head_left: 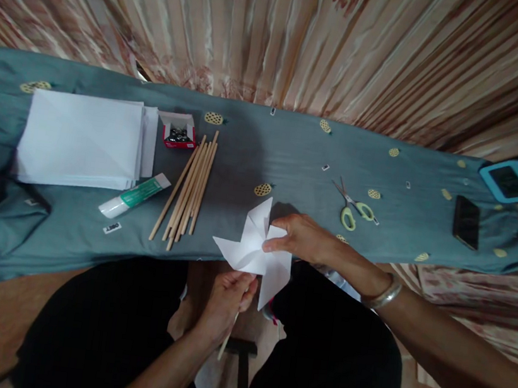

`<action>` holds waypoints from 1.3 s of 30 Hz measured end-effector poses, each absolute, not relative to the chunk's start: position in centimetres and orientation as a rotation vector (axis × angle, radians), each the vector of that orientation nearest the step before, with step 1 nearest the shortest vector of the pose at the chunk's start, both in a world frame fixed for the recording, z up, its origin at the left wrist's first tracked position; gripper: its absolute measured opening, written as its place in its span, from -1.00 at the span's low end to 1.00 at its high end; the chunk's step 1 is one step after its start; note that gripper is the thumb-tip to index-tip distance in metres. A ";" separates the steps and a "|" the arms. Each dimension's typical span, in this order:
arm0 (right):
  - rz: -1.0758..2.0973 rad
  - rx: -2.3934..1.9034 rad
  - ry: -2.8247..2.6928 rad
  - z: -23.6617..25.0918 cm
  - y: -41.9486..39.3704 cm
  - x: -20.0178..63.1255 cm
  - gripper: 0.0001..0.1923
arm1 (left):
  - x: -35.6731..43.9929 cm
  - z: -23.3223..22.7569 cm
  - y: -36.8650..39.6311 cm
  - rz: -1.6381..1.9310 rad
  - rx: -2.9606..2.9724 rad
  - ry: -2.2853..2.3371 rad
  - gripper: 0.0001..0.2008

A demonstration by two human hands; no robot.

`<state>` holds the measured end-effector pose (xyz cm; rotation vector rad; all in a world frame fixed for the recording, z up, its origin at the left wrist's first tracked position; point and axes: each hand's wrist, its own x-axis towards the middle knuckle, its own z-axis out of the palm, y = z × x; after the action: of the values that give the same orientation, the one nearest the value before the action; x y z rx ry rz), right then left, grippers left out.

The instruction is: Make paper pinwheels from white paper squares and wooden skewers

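While left hand (226, 298) grips stick (226, 341), pinwheel (256, 251) touches right hand (301, 238).

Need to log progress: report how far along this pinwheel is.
Done: the paper pinwheel is already folded into blades. In hand: the left hand holds a stick under it while the right hand pinches its centre. Left: spare sticks and paper sheets lie unused.

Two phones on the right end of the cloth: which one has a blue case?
The far one, at the cloth's right corner, has a bright blue border. The nearer phone is plain black with no coloured border.
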<state>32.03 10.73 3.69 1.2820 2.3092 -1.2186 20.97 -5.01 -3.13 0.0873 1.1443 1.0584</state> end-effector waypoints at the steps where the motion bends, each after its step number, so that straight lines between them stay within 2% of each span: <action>1: -1.217 1.272 2.304 3.6 10.8 32.1 -0.86 | 21.0 -3.1 -5.0 1.060 0.084 1.141 -0.51; 12: -1.240 1.207 2.284 2.5 11.4 32.4 -0.82 | 21.0 -3.0 -4.6 1.070 0.039 1.113 -0.46; 28: -1.248 1.088 2.349 2.5 11.6 32.3 -0.92 | 20.4 -1.8 -4.3 1.049 -0.024 1.071 -0.53; 39: -1.196 1.117 2.304 3.0 11.4 32.1 -0.85 | 20.6 -2.1 -4.3 1.028 -0.019 1.105 -0.46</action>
<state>32.11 11.37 3.02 1.1173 2.3035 -1.1956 20.59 -4.27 -2.12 -0.0185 1.1046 1.0281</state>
